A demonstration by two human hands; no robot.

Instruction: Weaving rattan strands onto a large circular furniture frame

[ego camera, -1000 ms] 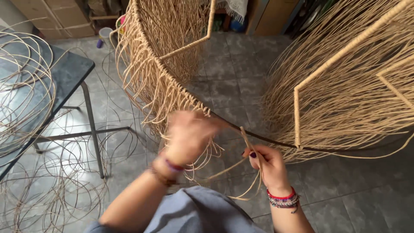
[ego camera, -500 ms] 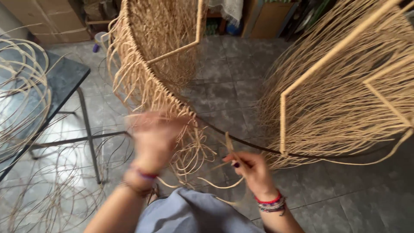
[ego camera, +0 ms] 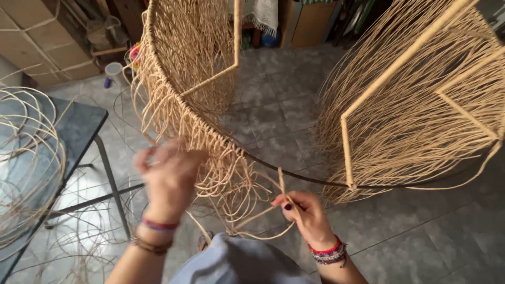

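A large round frame of dark metal hoop [ego camera: 310, 180] and tan rods carries many pale rattan strands [ego camera: 189, 105] woven along its rim. My right hand [ego camera: 305, 213] pinches one rattan strand [ego camera: 282, 185] just below the bare stretch of hoop. Blurred by motion, my left hand [ego camera: 168, 176] is raised at the woven edge [ego camera: 221, 158], its fingers closed around loose strand ends there. Both wrists wear bead bracelets.
A dark table [ego camera: 79, 131] with coiled rattan [ego camera: 26, 158] stands at the left, on thin metal legs. Loose strands lie on the grey tiled floor [ego camera: 431, 236]. Cardboard boxes [ego camera: 37, 42], a cup and clutter line the far wall.
My left hand has moved left and up along the woven edge, pulling strands. My right hand stays on its strand, and the view has tilted slightly.
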